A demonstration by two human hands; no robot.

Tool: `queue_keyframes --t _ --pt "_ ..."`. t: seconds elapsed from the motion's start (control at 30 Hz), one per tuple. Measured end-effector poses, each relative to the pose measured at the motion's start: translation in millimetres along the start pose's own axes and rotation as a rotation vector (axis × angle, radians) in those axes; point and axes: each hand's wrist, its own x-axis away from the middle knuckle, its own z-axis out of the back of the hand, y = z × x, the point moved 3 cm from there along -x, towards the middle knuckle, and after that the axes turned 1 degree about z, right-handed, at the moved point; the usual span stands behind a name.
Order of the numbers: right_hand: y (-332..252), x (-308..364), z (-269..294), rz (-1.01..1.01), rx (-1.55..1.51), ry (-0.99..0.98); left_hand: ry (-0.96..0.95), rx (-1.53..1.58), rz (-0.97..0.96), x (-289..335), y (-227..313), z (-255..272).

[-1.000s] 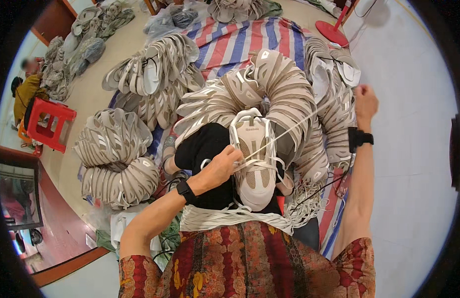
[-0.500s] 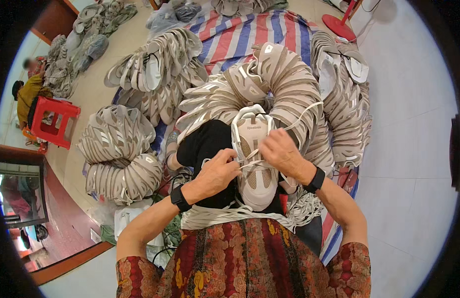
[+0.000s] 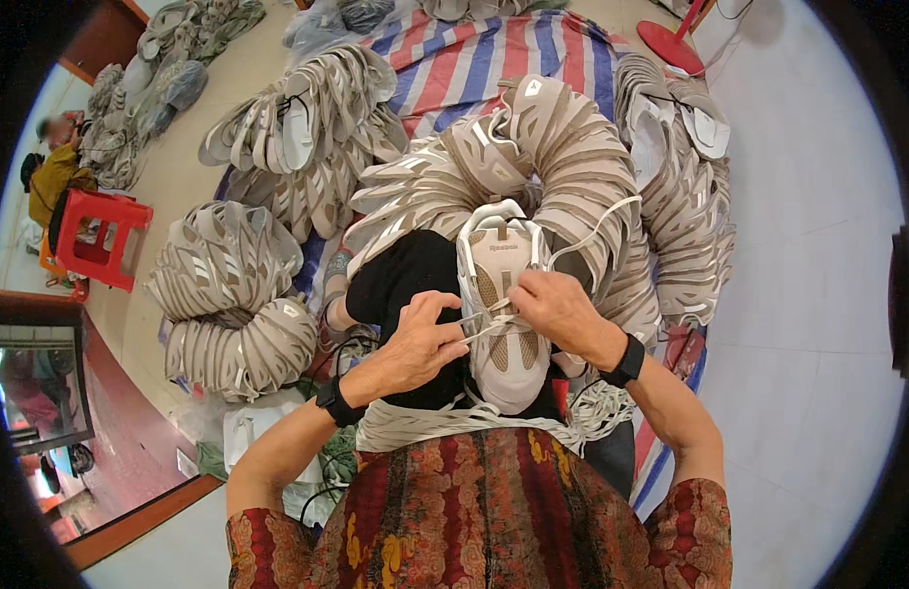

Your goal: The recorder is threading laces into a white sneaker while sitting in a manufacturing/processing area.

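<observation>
Our left hand is pinching a cream, flat fabric lace; our right hand is curling over the lacing, its grip hidden. The beige-and-white mesh shoe upper is lying toe-toward us, before our lap. It is probably handling light, softer at its collar; we are best gripping the eyelet edges.

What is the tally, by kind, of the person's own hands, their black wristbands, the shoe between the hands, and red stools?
Hands (left hand, right hand): 2
Black wristbands: 2
Shoe: 1
Red stool: 1
Total: 6
</observation>
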Motion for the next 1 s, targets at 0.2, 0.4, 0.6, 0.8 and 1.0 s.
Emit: queue_keyframes --t 0.2,0.4,0.6,0.8,1.0 --pt "116.0 38.0 85.9 -0.686 0.22 0.494 0.06 0.098 0.041 -23.0 -10.7 -12.6" --pt "76.5 28.7 76.8 -0.415 0.155 0.342 0.039 0.187 0.23 -32.3 -21.9 -15.9" --pt "-8.4 -9.9 29.1 -0.002 -0.123 0.149 0.061 0.175 0.15 -31.3 -20.6 -16.5" --pt "4.4 -6.3 14.4 0.004 0.077 0.115 0.109 0.188 0.149 -33.1 -19.3 -18.5" --pt "95.1 52.3 83.5 -0.687 -0.377 0.249 0.08 0.222 0.206 -37.5 -22.2 -19.4"
